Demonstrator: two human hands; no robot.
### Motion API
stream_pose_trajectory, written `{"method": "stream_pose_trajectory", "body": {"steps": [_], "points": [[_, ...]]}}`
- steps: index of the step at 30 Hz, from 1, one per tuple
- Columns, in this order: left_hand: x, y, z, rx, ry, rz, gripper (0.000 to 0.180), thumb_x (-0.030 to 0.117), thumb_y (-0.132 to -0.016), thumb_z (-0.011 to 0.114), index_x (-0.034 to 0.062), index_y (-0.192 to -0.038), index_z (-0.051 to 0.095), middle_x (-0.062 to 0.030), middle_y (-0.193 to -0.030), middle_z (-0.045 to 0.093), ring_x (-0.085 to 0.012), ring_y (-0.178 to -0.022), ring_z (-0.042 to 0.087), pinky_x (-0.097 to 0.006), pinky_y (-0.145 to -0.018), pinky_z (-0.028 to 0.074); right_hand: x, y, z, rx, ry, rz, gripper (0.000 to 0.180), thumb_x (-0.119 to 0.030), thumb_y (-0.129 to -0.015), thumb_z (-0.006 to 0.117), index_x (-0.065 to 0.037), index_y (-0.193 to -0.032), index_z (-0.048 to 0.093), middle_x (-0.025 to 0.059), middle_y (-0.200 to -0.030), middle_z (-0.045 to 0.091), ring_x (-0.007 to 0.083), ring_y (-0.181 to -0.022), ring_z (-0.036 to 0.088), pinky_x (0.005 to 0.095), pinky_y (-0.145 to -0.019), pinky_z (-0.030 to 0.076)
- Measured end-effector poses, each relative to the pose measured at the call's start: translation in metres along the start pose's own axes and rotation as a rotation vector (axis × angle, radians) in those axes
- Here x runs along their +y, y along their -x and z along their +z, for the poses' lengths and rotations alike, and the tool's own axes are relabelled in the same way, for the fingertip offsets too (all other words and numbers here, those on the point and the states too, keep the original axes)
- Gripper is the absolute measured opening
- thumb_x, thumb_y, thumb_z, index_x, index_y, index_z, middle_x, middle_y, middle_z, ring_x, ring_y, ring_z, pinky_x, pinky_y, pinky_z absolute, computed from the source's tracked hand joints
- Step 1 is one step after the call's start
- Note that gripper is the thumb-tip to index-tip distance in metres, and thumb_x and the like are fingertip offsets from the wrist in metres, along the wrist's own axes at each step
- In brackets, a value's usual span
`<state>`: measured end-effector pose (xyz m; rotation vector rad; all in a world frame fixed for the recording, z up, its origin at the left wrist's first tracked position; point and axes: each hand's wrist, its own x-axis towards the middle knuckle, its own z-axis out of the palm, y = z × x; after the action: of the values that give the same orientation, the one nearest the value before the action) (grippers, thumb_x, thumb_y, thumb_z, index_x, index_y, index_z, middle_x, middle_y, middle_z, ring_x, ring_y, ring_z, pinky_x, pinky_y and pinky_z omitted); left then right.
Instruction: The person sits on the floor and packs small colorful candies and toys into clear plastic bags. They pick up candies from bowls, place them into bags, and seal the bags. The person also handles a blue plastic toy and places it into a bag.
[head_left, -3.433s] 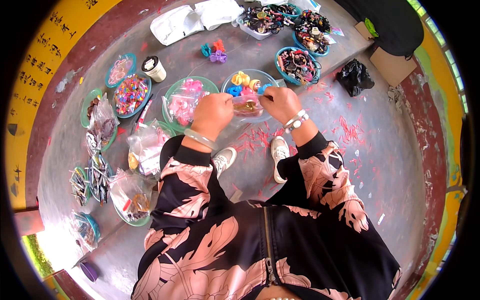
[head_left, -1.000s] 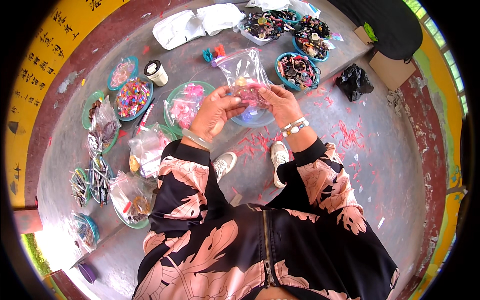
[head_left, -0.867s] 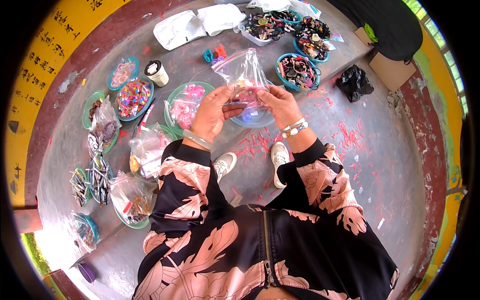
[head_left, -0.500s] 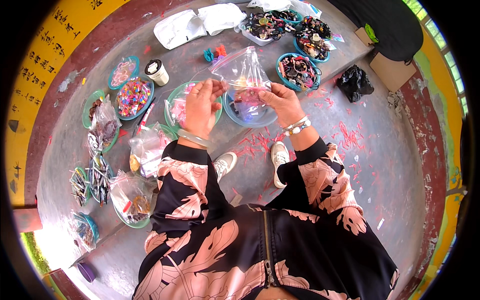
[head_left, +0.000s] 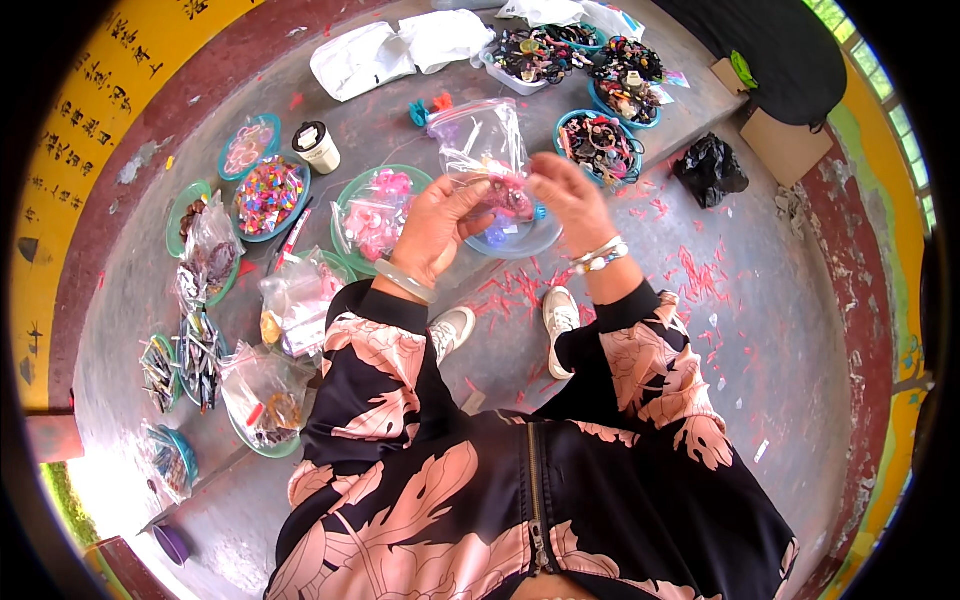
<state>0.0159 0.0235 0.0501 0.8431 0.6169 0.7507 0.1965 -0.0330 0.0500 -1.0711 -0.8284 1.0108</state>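
A clear zip bag (head_left: 482,130) with small pink and reddish pieces in its lower part hangs upright in front of me. Its lower left side is pinched between the thumb and fingers of my left hand (head_left: 436,225). My right hand (head_left: 578,205) is close by the bag's right edge; its fingers are smeared by motion, and whether they touch the bag does not show. Below the bag stands a translucent blue bowl (head_left: 538,243) with bluish pieces, partly hidden. Left of it, behind my left hand, a green bowl (head_left: 338,232) holds pink pieces.
Bowls of colourful bits (head_left: 268,197) and a white cup with a dark lid (head_left: 317,148) stand at left. Baskets of hair ties (head_left: 598,145) and white packages (head_left: 360,66) lie at the back. Red scraps (head_left: 697,275) and a black plastic bag (head_left: 710,167) are on the floor at right.
My left hand has moved right and down and now grips the bag. The right hand has come off the bag's right side and is blurred. The bag has shifted slightly.
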Motion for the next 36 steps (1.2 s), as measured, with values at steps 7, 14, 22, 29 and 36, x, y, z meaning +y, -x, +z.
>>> {"method": "stream_pose_trajectory", "body": {"steps": [7,14,22,29,36], "points": [[-0.011,0.002,-0.009,-0.112,-0.818,0.218,0.027,0.014,-0.078,0.068,0.0014,-0.099,0.056,-0.0018,-0.088,0.062,-0.0090,-0.078,0.058,-0.023,-0.070,0.047,-0.034,-0.002,-0.031,-0.040,0.244,-0.248,0.016,-0.004,-0.083,0.060,0.001,-0.098,0.062,0.0034,-0.090,0.064,0.0085,-0.080,0.058,0.0217,-0.070,0.047],[0.000,0.010,-0.002,-0.192,-0.885,0.122,0.033,0.013,-0.074,0.071,-0.0002,-0.101,0.057,-0.0040,-0.088,0.063,-0.0087,-0.078,0.059,-0.023,-0.070,0.046,-0.041,0.004,-0.043,-0.427,0.637,0.133,0.014,-0.005,-0.084,0.056,0.002,-0.092,0.064,0.0046,-0.075,0.065,0.0072,-0.050,0.053,0.0215,-0.044,0.043],[-0.001,0.011,-0.003,-0.254,-0.838,0.056,0.036,0.012,-0.074,0.071,-0.0014,-0.104,0.056,-0.0043,-0.087,0.064,-0.0095,-0.080,0.060,-0.023,-0.072,0.046,-0.040,0.006,-0.041,-0.586,0.746,0.295,0.025,-0.006,-0.078,0.057,-0.006,-0.101,0.067,0.0070,-0.069,0.063,0.0101,-0.048,0.056,0.0218,-0.042,0.045],[-0.004,0.009,-0.004,-0.236,-0.840,0.102,0.031,0.012,-0.077,0.069,-0.0003,-0.103,0.057,-0.0033,-0.085,0.063,-0.0089,-0.077,0.059,-0.023,-0.068,0.047,-0.042,0.018,-0.014,-0.510,0.870,0.105,0.036,-0.016,-0.076,0.068,-0.012,-0.111,0.062,0.0067,-0.069,0.063,0.0112,-0.046,0.058,0.0244,-0.040,0.047],[-0.001,0.010,-0.002,-0.183,-0.709,0.075,0.034,0.013,-0.079,0.068,0.0003,-0.108,0.054,-0.0031,-0.089,0.061,-0.0085,-0.076,0.057,-0.022,-0.065,0.048,-0.039,0.014,-0.013,-0.450,0.835,0.191,0.043,-0.020,-0.074,0.072,-0.010,-0.114,0.060,0.0075,-0.084,0.066,0.0117,-0.048,0.057,0.0260,-0.043,0.048]]}}
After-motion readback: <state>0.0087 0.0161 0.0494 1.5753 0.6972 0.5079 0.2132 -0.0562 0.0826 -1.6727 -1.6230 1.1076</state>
